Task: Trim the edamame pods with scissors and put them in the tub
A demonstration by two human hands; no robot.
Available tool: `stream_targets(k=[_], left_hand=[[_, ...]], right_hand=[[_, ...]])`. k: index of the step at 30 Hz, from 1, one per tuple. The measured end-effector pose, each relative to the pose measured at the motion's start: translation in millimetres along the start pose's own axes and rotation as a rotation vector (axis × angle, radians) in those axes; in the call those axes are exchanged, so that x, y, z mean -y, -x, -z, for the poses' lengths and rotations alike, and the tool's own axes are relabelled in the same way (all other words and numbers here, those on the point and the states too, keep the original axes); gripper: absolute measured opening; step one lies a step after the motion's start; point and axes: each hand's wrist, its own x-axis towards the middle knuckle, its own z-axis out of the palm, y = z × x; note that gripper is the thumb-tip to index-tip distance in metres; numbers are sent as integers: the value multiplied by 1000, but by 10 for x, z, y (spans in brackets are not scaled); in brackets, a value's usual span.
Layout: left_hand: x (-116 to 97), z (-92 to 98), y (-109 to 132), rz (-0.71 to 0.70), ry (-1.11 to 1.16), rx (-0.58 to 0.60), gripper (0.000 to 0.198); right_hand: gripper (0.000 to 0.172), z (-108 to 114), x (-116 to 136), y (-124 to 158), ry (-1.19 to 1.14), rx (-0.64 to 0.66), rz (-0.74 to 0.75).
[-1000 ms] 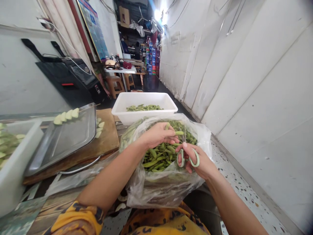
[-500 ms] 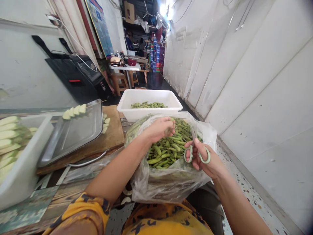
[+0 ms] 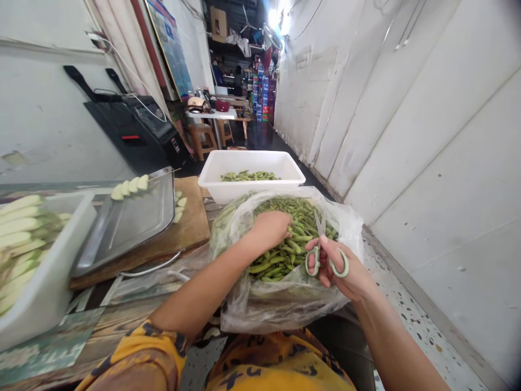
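Green edamame pods point(image 3: 280, 260) fill a clear plastic bag point(image 3: 280, 312) in front of me. My left hand point(image 3: 272, 228) reaches down onto the pods, back of the hand up. Its fingers are curled out of sight, so whether a pod is between them does not show. My right hand point(image 3: 342, 269) grips a pair of scissors point(image 3: 345, 263) with pale green handles, a thumb and fingers through the loops. The blades stand apart, pointing up and away over the right side of the bag.
Behind the bag, a white tub point(image 3: 252, 190) holds more pods. To the left lie a metal tray point(image 3: 134, 228) with skewered pale slices point(image 3: 130, 187), a wooden board point(image 3: 195, 212) and a white bin point(image 3: 61, 271) of similar skewers. A white wall point(image 3: 427, 136) runs along the right.
My left hand has lowered from above the bag onto the pods. The scissor blades are spread wider, while my right hand stays in nearly the same place. The view has shifted slightly.
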Motion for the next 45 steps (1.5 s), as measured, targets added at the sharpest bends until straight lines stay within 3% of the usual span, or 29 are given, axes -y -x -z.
stream_targets(k=[7, 11, 14, 24, 30, 36, 45], left_hand=[[104, 234, 45, -72, 450, -102, 43], [96, 364, 115, -211, 632, 9, 42], [78, 402, 144, -230, 717, 102, 42], [67, 404, 155, -112, 833, 237, 44], [69, 329, 120, -44, 1082, 355, 34], [43, 301, 83, 40, 1409, 251, 18], [-10, 275, 91, -11, 1489, 193, 14]], right_hand=[[46, 9, -2, 1, 88, 14, -32], [49, -36, 62, 3, 170, 46, -48], [50, -66, 101, 0, 223, 46, -45], [47, -50, 98, -16, 369, -22, -45], [45, -49, 72, -32, 336, -104, -50], [51, -73, 52, 9, 165, 23, -41], [49, -157, 75, 4, 208, 18, -36]])
